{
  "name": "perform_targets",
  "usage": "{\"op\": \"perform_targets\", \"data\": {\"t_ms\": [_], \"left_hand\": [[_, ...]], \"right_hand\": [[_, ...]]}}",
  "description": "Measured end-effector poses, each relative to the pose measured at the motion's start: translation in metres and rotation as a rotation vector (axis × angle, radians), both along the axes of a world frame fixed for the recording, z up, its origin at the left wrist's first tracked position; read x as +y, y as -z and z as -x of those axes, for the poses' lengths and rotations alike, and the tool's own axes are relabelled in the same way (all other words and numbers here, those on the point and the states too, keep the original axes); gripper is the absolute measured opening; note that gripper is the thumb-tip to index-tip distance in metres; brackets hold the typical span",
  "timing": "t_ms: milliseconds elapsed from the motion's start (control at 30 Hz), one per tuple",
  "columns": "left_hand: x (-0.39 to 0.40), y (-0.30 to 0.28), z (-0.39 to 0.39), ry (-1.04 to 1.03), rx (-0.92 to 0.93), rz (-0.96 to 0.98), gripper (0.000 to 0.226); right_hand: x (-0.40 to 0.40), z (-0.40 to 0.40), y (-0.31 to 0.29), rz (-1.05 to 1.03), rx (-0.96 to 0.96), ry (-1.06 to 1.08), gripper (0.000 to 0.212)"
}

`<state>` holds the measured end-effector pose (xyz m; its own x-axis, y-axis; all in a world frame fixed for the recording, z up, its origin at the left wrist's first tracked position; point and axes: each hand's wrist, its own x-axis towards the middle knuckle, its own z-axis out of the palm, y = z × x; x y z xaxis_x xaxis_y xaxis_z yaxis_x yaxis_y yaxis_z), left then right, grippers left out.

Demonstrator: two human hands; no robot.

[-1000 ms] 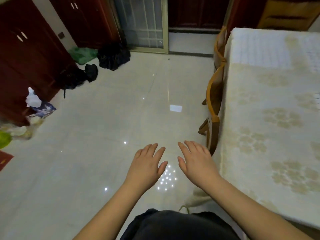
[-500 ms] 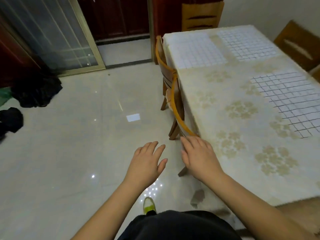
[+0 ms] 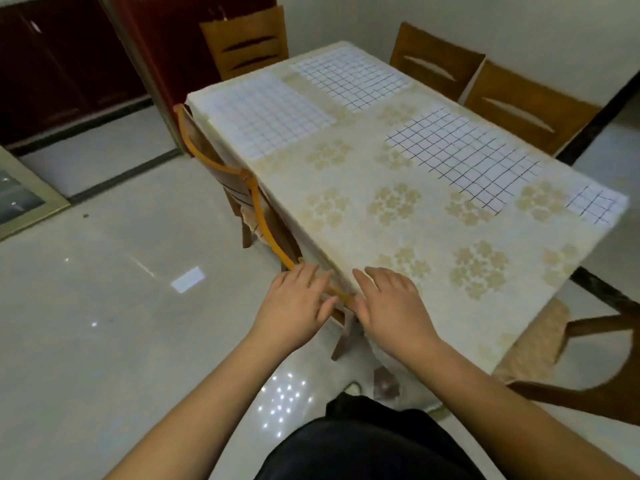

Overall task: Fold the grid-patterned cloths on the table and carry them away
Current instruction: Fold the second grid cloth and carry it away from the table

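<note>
White grid-patterned cloths lie flat on the worktop (image 3: 408,271), which wears a cream cover with pale gold flower prints. The far-left cloth (image 3: 263,116) has faint lines; the far cloth (image 3: 349,77) and the right cloth (image 3: 460,157) have darker lines; a small cloth (image 3: 594,204) sits at the right edge. All four are well apart from the hands. The left hand (image 3: 294,306) hovers palm down over the top rail of a chair (image 3: 263,216) tucked at the worktop's near side, its fingers (image 3: 304,275) straight and spread, holding nothing. The right hand (image 3: 394,306) is over the worktop's near corner, fingers (image 3: 377,277) straight, empty too. No writing or labels can be read.
</note>
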<state>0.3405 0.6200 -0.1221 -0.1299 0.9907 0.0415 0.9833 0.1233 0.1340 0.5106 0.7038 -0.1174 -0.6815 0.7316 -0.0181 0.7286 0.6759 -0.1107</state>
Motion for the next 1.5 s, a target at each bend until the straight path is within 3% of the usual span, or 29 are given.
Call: {"op": "perform_targets", "data": {"t_ms": [300, 500, 600, 800, 1200, 1500], "left_hand": [[0.115, 0.008, 0.006, 0.238, 0.032, 0.07, 0.046], [0.184, -0.003, 0.021, 0.346, 0.061, 0.157, 0.063], [0.215, 0.001, 0.026, 0.387, 0.044, 0.178, 0.054], [0.282, 0.013, 0.049, 0.535, 0.044, 0.179, 0.07], [0.43, 0.047, 0.104, 0.894, -0.007, 0.07, 0.054], [0.511, 0.095, 0.108, 0.932, 0.051, 0.072, 0.055]], "right_hand": [[0.082, -0.02, 0.024, 0.083, 0.008, 0.283, 0.049], [0.13, -0.005, 0.025, 0.039, 0.031, 0.39, 0.052], [0.148, 0.001, 0.02, -0.004, 0.07, 0.448, 0.047], [0.18, 0.019, 0.025, -0.006, 0.078, 0.617, 0.048], [0.234, 0.09, 0.042, 0.021, 0.051, 0.926, 0.052], [0.303, 0.086, 0.08, 0.021, 0.031, 0.939, 0.054]]}}
